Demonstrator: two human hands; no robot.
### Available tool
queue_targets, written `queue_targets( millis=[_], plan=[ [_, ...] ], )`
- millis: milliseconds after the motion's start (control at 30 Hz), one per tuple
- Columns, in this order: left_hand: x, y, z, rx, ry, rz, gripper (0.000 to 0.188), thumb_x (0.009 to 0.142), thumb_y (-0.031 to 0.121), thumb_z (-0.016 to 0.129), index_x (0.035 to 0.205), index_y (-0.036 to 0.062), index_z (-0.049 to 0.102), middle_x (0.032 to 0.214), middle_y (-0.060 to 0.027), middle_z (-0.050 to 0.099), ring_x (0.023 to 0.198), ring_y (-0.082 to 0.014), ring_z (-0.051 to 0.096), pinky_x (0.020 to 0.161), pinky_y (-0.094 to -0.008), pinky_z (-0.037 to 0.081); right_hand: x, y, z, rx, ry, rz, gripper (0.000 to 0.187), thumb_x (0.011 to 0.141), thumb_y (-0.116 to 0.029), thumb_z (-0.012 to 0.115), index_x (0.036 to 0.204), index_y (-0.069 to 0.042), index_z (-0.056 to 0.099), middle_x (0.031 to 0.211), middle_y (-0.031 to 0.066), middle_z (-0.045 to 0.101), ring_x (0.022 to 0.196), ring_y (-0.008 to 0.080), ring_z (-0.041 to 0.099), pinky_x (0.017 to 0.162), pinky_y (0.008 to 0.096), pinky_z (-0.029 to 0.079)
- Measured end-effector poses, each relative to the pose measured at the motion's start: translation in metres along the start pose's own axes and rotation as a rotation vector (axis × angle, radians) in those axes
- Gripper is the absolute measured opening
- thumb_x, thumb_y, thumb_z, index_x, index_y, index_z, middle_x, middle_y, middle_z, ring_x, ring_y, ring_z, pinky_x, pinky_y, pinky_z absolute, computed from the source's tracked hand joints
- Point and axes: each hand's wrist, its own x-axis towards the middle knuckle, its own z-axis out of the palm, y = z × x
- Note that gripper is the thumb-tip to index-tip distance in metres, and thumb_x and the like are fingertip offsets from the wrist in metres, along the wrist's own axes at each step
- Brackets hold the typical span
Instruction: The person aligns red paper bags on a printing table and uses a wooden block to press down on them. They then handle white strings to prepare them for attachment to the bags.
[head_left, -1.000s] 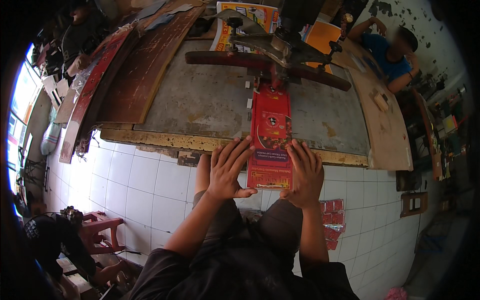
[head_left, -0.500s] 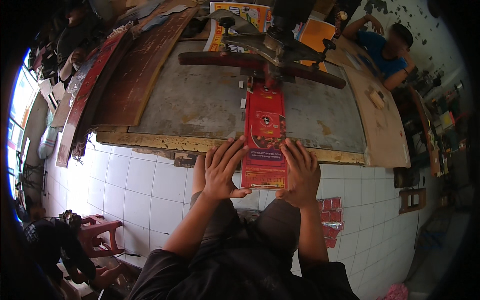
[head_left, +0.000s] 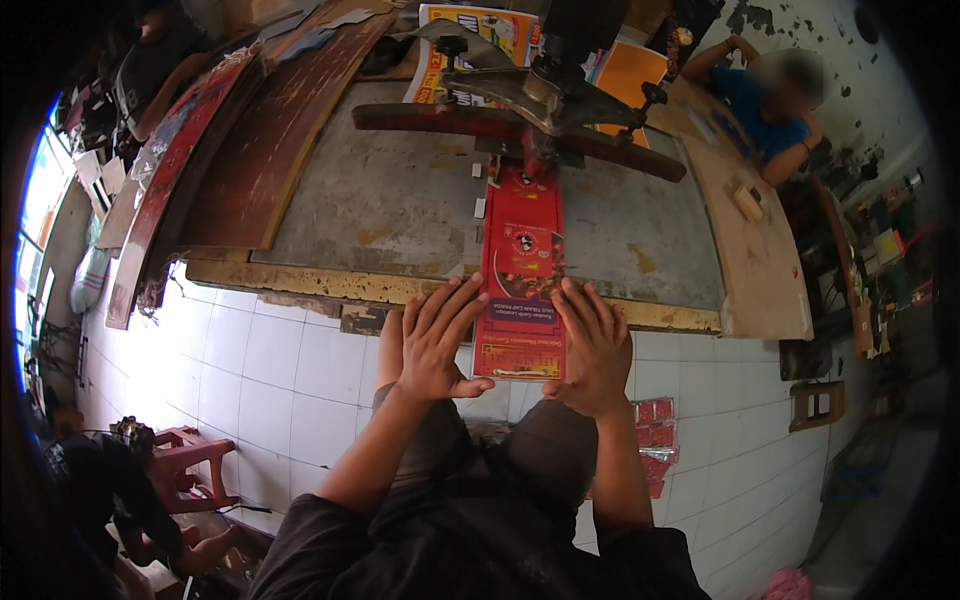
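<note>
A long red printed card, with a purple band and pictures, lies lengthwise on a grey metal table plate. Its near end overhangs the table edge toward me; whether it is one sheet or a stack I cannot tell. My left hand rests along its left edge, fingers stretched forward and thumb pointing at the near corner. Along the right edge lies my right hand, also with fingers extended, its thumb partly hidden. The card's far end goes beneath the dark metal crosspiece of a press.
Two small white blocks sit left of the card. Wooden boards lean at left; colourful printed sheets lie behind the press. A person in blue sits at right. Red packets and a red stool are on the tiled floor.
My hands keep nearly the same hold beside the card. The whole view has shifted slightly, and the person at far left has moved an arm.
</note>
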Motion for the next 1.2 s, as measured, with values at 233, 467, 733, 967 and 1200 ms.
queue_targets(
  millis=[233, 467, 733, 967, 1200],
  plan=[
    [-0.0016, -0.0015, -0.0017, -0.013, 0.017, 0.016, 0.098, 0.092, 0.086, 0.042, 0.145, 0.0070, 0.062, 0.159, -0.0108, 0.057, 0.145, -0.0307, 0.052, 0.124, -0.0476, 0.025, 0.0013, -0.0014, 0.0010, 0.008, 0.019, -0.021, 0.120, 0.081, -0.104, 0.030, 0.161, -0.015, 0.049, 0.169, 0.0044, 0.044, 0.157, 0.0300, 0.037, 0.123, 0.0604, 0.026],
    [-0.0025, -0.0024, -0.0021, 0.002, 0.013, 0.032, 0.096, 0.091, 0.085, 0.046, 0.148, 0.0085, 0.060, 0.161, -0.0098, 0.055, 0.145, -0.0306, 0.052, 0.124, -0.0481, 0.026, 0.0025, -0.0004, 0.0005, 0.065, 0.001, -0.037, 0.121, 0.085, -0.101, 0.029, 0.160, -0.009, 0.049, 0.169, 0.0090, 0.043, 0.158, 0.0330, 0.033, 0.124, 0.0568, 0.020],
    [-0.0043, -0.0040, -0.0006, 0.007, 0.014, 0.030, 0.099, 0.090, 0.088, 0.046, 0.148, 0.0094, 0.060, 0.160, -0.0094, 0.055, 0.145, -0.0301, 0.052, 0.125, -0.0484, 0.025, 0.0013, 0.0041, 0.0032, 0.085, -0.006, -0.059, 0.119, 0.087, -0.099, 0.032, 0.162, -0.008, 0.046, 0.170, 0.0106, 0.041, 0.159, 0.0341, 0.031, 0.125, 0.0563, 0.018],
    [-0.0037, -0.0032, 0.0000, 0.007, 0.016, 0.028, 0.099, 0.090, 0.088, 0.046, 0.147, 0.0093, 0.061, 0.160, -0.0090, 0.056, 0.145, -0.0293, 0.052, 0.125, -0.0475, 0.025, 0.0003, 0.0036, 0.0021, 0.088, -0.005, -0.045, 0.118, 0.087, -0.099, 0.033, 0.163, -0.010, 0.046, 0.170, 0.0096, 0.042, 0.159, 0.0338, 0.033, 0.125, 0.0566, 0.019],
    [-0.0025, -0.0028, -0.0025, 0.007, 0.017, 0.014, 0.098, 0.090, 0.088, 0.046, 0.146, 0.0088, 0.062, 0.158, -0.0089, 0.058, 0.146, -0.0287, 0.052, 0.124, -0.0471, 0.026, 0.0030, -0.0040, 0.0002, 0.058, 0.020, -0.026, 0.118, 0.085, -0.101, 0.032, 0.162, -0.012, 0.047, 0.169, 0.0068, 0.044, 0.157, 0.0322, 0.036, 0.123, 0.0582, 0.025]
  ],
)
